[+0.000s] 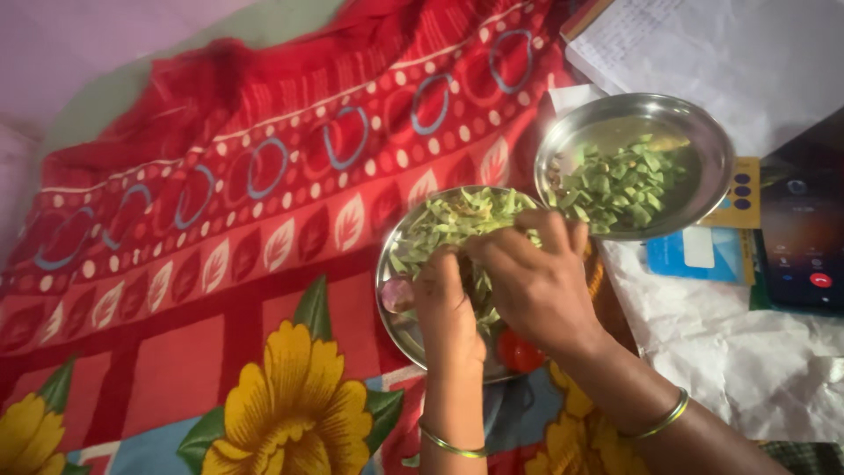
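Observation:
A steel plate heaped with green bean pods lies on a red patterned cloth. Both my hands are over it. My left hand has its fingers closed among the pods at the plate's near side. My right hand reaches across from the right and pinches a pod near the heap's middle. A second steel plate to the upper right holds cut green pieces. A red tomato shows under my right wrist. Each wrist wears a thin green bangle.
The red floral cloth covers the left and middle. White paper lies at the upper right, crumpled white paper at the lower right. A phone with a lit screen and a blue card sit beside the second plate.

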